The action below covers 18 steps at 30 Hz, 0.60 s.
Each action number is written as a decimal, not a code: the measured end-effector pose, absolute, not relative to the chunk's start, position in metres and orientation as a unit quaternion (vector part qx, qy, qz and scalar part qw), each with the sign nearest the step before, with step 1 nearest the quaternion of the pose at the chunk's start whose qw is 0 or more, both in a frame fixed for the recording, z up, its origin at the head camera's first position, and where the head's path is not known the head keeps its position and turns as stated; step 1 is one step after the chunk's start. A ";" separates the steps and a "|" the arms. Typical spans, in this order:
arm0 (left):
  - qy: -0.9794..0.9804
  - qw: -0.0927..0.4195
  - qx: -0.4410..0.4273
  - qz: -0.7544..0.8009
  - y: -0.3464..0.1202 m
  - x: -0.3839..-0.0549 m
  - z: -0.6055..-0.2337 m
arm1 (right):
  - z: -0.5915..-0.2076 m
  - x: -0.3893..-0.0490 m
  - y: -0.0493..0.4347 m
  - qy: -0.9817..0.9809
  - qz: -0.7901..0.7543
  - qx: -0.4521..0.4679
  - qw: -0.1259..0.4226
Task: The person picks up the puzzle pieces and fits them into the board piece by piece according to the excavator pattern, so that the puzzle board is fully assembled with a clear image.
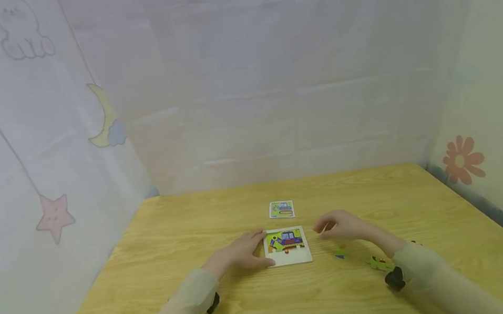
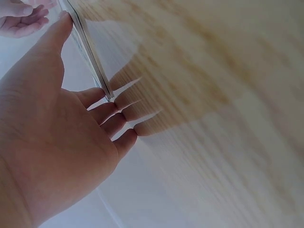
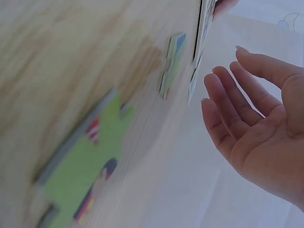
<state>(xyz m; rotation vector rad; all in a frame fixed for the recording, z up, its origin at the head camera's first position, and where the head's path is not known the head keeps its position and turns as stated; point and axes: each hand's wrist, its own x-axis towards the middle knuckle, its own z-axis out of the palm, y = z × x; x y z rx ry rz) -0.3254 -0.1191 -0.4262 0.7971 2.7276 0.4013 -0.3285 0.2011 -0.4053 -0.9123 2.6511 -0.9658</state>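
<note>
White excavator puzzle board (image 1: 295, 258) lies between the hands. Left hand (image 1: 242, 252), thumb and fingers apart, touches its left edge; right hand (image 1: 342, 225), loosely curled, empty, hovers alongside. Light bracing should steady it for fitting the loose green puzzle piece (image 3: 80, 166).

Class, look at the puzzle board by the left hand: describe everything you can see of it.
The puzzle board is a thin, four-sided panel with a pale border, perhaps wood or card. Its upper part shows a blue digger on green; the lower part is bare white, so it looks partly filled. It lies flat on the table, nearer the person than the small picture card. The left hand touches its left side; the right hand is apart from it.
</note>
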 end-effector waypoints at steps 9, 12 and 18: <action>0.940 0.144 0.281 0.132 -0.119 -0.329 -0.426 | -0.408 -0.322 0.224 0.881 -0.340 -0.309 0.111; 0.940 0.144 0.280 0.131 -0.119 -0.328 -0.426 | -0.408 -0.318 0.228 0.877 -0.342 -0.315 0.121; 0.941 0.144 0.277 0.130 -0.119 -0.327 -0.426 | -0.407 -0.313 0.231 0.887 -0.334 -0.284 0.145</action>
